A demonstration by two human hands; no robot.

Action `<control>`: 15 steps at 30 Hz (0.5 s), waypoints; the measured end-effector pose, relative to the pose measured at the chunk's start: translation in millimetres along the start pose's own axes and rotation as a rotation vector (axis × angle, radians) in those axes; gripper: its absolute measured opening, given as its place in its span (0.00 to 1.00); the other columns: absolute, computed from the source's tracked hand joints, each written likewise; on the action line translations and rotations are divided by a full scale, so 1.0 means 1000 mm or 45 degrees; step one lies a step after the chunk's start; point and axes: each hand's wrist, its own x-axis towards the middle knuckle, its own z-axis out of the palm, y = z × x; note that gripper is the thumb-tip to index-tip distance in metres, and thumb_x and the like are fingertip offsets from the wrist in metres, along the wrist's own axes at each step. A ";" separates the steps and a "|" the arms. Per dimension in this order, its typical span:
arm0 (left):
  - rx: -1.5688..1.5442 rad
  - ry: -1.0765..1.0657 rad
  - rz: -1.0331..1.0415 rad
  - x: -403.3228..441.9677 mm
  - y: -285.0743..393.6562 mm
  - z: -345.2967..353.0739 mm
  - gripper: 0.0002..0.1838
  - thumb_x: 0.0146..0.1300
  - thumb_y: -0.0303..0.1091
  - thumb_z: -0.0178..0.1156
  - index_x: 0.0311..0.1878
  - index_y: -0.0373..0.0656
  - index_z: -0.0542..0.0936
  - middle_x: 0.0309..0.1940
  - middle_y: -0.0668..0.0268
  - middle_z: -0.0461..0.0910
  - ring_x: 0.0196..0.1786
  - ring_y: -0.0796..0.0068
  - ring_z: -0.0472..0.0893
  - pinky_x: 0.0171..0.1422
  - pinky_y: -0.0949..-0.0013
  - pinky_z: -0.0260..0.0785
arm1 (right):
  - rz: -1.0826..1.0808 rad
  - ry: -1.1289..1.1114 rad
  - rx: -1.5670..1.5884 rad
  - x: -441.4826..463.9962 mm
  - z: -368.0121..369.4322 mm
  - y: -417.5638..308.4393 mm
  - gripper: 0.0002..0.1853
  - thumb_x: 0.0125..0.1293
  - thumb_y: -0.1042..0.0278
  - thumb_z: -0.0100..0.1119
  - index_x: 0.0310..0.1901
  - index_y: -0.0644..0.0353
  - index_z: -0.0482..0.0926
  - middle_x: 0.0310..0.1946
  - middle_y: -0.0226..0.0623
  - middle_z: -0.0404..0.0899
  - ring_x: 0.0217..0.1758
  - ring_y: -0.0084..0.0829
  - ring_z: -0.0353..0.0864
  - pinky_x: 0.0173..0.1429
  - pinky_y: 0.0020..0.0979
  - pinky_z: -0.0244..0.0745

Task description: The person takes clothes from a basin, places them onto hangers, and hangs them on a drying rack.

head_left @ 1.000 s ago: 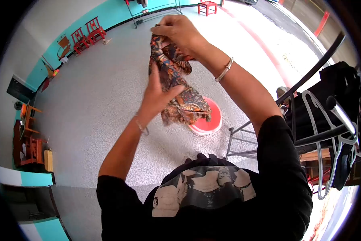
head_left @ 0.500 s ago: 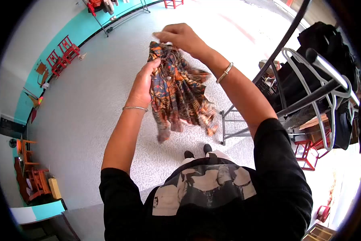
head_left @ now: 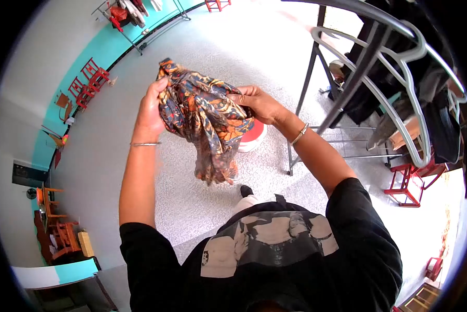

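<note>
A patterned shirt (head_left: 205, 112) in orange, dark blue and cream hangs bunched in front of me, above the floor. My left hand (head_left: 151, 110) is closed on its upper left part, the thumb over the cloth. My right hand (head_left: 260, 104) pinches the fabric at the right side, thumb and fingers together. The shirt's lower end dangles loosely and is slightly blurred. Partly hidden behind it, a round red-and-white object (head_left: 253, 136) stands on the floor, perhaps a bucket or stool.
To my right stands a metal clothes rack (head_left: 355, 78) with white hangers (head_left: 407, 67) and dark clothes. A red chair (head_left: 407, 182) is beneath it. More red chairs (head_left: 88, 80) line the left wall, and another rack of clothes (head_left: 132, 13) is at the far wall.
My right hand has come down from above the shirt to grip its right side. The shirt has swung left and bunched. The rack appears nearer, and the red-and-white object has come into view.
</note>
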 end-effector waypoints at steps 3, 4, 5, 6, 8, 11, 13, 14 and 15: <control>0.328 0.062 0.003 -0.024 -0.011 0.000 0.14 0.62 0.36 0.53 0.41 0.34 0.79 0.40 0.64 0.81 0.47 0.74 0.77 0.58 0.68 0.66 | -0.030 0.060 0.039 -0.046 -0.003 -0.010 0.14 0.66 0.64 0.56 0.45 0.66 0.80 0.36 0.36 0.84 0.36 0.22 0.82 0.43 0.25 0.80; 0.381 0.041 0.002 -0.029 -0.019 -0.004 0.13 0.60 0.34 0.54 0.41 0.34 0.79 0.40 0.64 0.81 0.48 0.74 0.77 0.59 0.68 0.65 | -0.031 0.083 0.039 -0.059 -0.001 -0.015 0.14 0.67 0.64 0.56 0.45 0.66 0.80 0.37 0.37 0.83 0.37 0.22 0.82 0.44 0.25 0.80; 0.433 0.026 0.000 -0.036 -0.024 -0.001 0.12 0.59 0.33 0.54 0.40 0.34 0.79 0.40 0.64 0.80 0.48 0.74 0.76 0.60 0.68 0.64 | -0.069 0.086 -0.043 -0.071 0.001 -0.017 0.14 0.67 0.63 0.55 0.43 0.65 0.81 0.35 0.37 0.84 0.35 0.22 0.82 0.41 0.25 0.81; 0.486 0.012 -0.002 -0.037 -0.021 -0.008 0.12 0.58 0.32 0.54 0.40 0.34 0.79 0.40 0.64 0.80 0.49 0.74 0.76 0.61 0.69 0.63 | -0.045 0.081 -0.044 -0.067 0.005 -0.020 0.13 0.67 0.63 0.55 0.43 0.65 0.81 0.34 0.37 0.84 0.34 0.22 0.83 0.40 0.25 0.81; 0.329 0.008 0.030 -0.052 -0.038 0.018 0.12 0.56 0.30 0.53 0.40 0.34 0.79 0.40 0.64 0.80 0.47 0.73 0.76 0.56 0.70 0.65 | -0.015 0.069 -0.057 -0.084 0.011 -0.027 0.13 0.67 0.63 0.55 0.41 0.64 0.81 0.33 0.36 0.84 0.32 0.23 0.83 0.38 0.25 0.81; 0.105 0.029 -0.018 -0.072 -0.057 0.064 0.18 0.60 0.38 0.54 0.47 0.34 0.77 0.40 0.63 0.81 0.43 0.72 0.78 0.51 0.69 0.69 | 0.016 0.183 0.004 -0.098 0.016 -0.035 0.11 0.67 0.65 0.55 0.40 0.65 0.81 0.32 0.37 0.84 0.30 0.23 0.83 0.35 0.26 0.81; 0.197 -0.015 -0.268 -0.083 -0.059 0.068 0.24 0.61 0.47 0.56 0.50 0.33 0.76 0.43 0.62 0.80 0.46 0.70 0.78 0.55 0.68 0.68 | 0.047 0.284 -0.042 -0.103 0.026 -0.047 0.10 0.66 0.67 0.57 0.38 0.66 0.81 0.30 0.38 0.83 0.29 0.25 0.82 0.34 0.27 0.81; 0.246 -0.040 -0.397 -0.084 -0.063 0.070 0.28 0.61 0.51 0.57 0.51 0.33 0.75 0.44 0.61 0.80 0.48 0.70 0.78 0.56 0.68 0.68 | 0.032 0.258 -0.112 -0.107 0.030 -0.055 0.10 0.65 0.66 0.57 0.38 0.66 0.81 0.29 0.38 0.83 0.28 0.25 0.82 0.34 0.27 0.81; 0.487 -0.062 -0.421 -0.080 -0.074 0.073 0.36 0.57 0.60 0.60 0.52 0.32 0.74 0.46 0.60 0.79 0.52 0.70 0.76 0.60 0.67 0.66 | 0.018 0.236 -0.179 -0.109 0.030 -0.061 0.11 0.65 0.66 0.58 0.38 0.66 0.81 0.29 0.38 0.83 0.28 0.26 0.82 0.34 0.27 0.81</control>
